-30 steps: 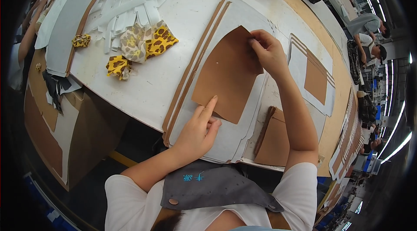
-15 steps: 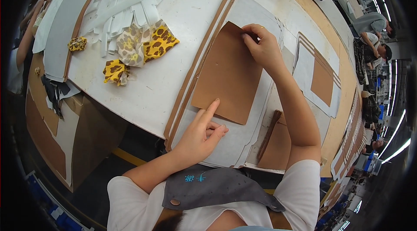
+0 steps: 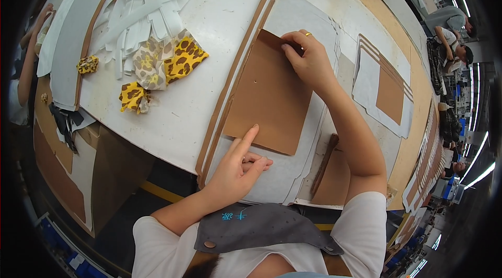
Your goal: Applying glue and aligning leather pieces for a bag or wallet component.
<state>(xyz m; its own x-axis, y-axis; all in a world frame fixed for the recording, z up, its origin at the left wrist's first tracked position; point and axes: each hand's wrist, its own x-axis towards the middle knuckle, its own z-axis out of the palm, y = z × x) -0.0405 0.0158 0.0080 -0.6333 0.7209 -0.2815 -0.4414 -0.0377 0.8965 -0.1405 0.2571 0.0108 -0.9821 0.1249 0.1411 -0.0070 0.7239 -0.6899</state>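
Risk I see: an uneven pull from the right hand (image 3: 312, 64) could skew the brown panel (image 3: 266, 100) against the left edge of the pale sheet stack (image 3: 287, 173) it lies over, or crease it. Right thumb and fingers pinch its far edge; left hand (image 3: 230, 176) grips nothing, index extended at its near edge. Panel: matte, slightly bowed, one pale speck.

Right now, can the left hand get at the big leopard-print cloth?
Likely yes: the left hand lightly touches the brown sheet, gripping nothing; only flat white sheets and tabletop separate it from the big leopard-print cloth.
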